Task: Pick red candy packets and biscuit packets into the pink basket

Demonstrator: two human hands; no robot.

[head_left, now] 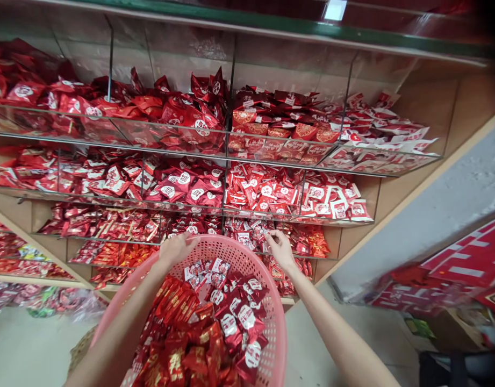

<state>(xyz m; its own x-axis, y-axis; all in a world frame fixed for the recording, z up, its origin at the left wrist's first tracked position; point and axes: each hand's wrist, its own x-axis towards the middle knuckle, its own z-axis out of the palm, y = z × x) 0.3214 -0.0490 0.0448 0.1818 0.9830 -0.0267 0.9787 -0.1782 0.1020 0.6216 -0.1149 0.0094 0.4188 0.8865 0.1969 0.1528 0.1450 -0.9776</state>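
A pink perforated plastic basket (276,301) is in front of me, partly filled with wrapped sweets. Orange-red packets (177,306) lie on its left and near side, dark red ones with white labels (237,317) on its right, and a few white-and-red ones (209,271) toward the back. My left hand (177,248) is closed at the far left rim of the basket, thumb over the edge. Beyond the rim on the right, my right hand (280,250) has its fingertips pinched at a small red-and-white candy packet in a low shelf compartment (249,231).
Tiered shelves with glass dividers (287,153) hold red packets in several rows. A glass ledge (247,24) crosses the top. On the right are a grey wall (444,199), red printed sheets (468,258) and a cardboard box (452,328). Bagged sweets (49,298) lie low at left.
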